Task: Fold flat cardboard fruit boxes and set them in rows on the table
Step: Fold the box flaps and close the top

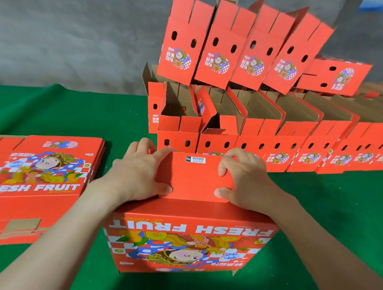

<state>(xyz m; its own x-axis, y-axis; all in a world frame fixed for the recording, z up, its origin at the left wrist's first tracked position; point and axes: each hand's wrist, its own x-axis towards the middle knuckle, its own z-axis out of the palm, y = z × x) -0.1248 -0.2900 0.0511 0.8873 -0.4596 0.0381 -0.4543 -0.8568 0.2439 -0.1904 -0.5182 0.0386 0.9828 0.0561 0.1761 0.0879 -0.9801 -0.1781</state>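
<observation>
the red fruit box (pixel 188 239) stands near the front edge of the bench (pixel 52 112), its printed side facing the camera upside down: white "fresh fruit" lettering, a cartoon figure in gold and blue, and a red and white checker pattern. on top of it a plain red flap (pixel 195 179) lies nearly level, with a small white barcode label (pixel 195 159) near its far edge. the left hand (pixel 138 175) clasps the flap's left end, thumb on the near corner and fingers spread over the far corner. the right hand (pixel 242 178) clasps the right end, thumb at the near corner and fingers curled over the far edge. both forearms reach in from below.

to the left, well apart from the box, a stack of flat boxes (pixel 34 179) lies on the green bench cover, the same artwork upright on the top sheet and brown cardboard edges showing at its near side.

just behind the hands a row of folded boxes (pixel 276 148) runs off to the right, open at the top with brown insides and slotted red flaps, each front showing two oval holes. above them a second tier of boxes (pixel 238 50) leans to the right. a grey wall (pixel 69 34) stands behind.
</observation>
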